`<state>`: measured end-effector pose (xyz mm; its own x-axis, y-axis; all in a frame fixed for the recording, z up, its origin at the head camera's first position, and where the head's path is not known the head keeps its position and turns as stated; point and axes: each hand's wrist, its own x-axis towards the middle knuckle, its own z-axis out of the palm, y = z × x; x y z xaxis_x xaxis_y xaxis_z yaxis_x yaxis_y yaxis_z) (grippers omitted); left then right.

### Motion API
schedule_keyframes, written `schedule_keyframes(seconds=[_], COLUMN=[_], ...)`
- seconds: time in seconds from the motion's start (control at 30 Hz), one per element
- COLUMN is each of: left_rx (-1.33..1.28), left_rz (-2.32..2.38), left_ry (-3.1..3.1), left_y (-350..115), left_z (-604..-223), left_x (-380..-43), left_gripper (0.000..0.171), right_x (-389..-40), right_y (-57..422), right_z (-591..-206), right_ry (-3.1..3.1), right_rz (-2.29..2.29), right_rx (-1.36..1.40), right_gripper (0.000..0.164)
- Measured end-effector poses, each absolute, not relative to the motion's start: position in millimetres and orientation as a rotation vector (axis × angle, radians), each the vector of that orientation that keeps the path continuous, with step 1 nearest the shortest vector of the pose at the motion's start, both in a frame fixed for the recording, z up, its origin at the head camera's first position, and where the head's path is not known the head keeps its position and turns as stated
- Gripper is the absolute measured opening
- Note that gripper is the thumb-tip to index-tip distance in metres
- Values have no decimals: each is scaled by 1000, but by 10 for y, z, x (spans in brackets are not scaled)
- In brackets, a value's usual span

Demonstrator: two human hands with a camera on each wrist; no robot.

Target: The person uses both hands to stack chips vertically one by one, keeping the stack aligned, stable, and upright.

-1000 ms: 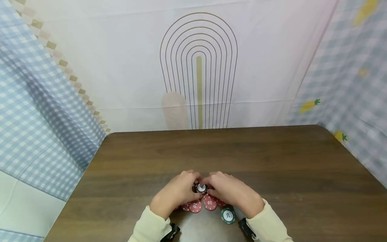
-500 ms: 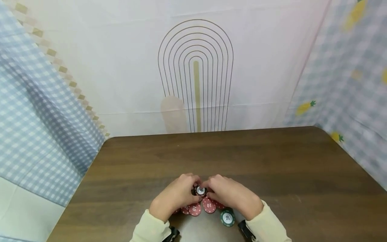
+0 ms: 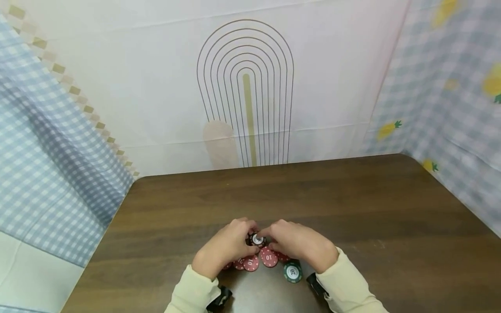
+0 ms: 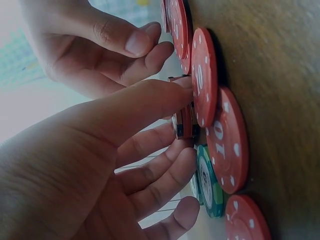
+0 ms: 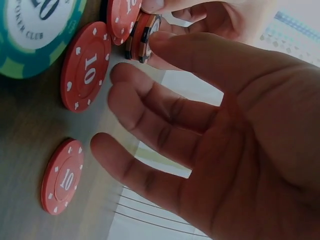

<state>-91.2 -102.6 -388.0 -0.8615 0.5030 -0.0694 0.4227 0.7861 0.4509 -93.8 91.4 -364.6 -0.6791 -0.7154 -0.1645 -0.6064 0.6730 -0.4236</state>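
Observation:
In the head view, a short stack of black-edged poker chips (image 3: 258, 239) with a white-centred top sits between both hands on the table. My left hand (image 3: 228, 245) pinches this stack, thumb on the near side and fingers round the far side. From the other side my right hand (image 3: 297, 241) reaches in, index fingertip at the top chip. In the right wrist view its thumb (image 5: 172, 45) overlaps the stack's edge, while the other fingers are spread and loosely bent. The left wrist view shows black, red and tan edges on the stack (image 4: 185, 122).
Several red chips marked 10 (image 3: 268, 257) lie on the near side of the stack, partly under my hands. A green chip marked 20 (image 3: 292, 272) lies near my right wrist. The brown table (image 3: 352, 195) stretches to a white cloth backdrop (image 3: 164, 87).
The head view has shifted slightly. Both hands keep nearly the same pose around the stack, with the right index finger now a little further over the top chip.

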Motion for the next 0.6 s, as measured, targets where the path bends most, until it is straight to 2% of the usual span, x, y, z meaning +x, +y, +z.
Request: schedule_keyframes(seconds=[0.3,0.6], left_rx=[687,670], left_rz=[709,667], left_ry=[2747,2749], left_y=[-1030,-993], left_z=[-3922,-3876], left_x=[-937,-928], left_gripper=[30,31], right_x=[-951,-1002], right_y=[1034,1228], right_z=[-3562,-3478], right_ry=[2634,2657], right_rz=[-465,-487], right_rx=[-948,-839], right_gripper=[34,36])
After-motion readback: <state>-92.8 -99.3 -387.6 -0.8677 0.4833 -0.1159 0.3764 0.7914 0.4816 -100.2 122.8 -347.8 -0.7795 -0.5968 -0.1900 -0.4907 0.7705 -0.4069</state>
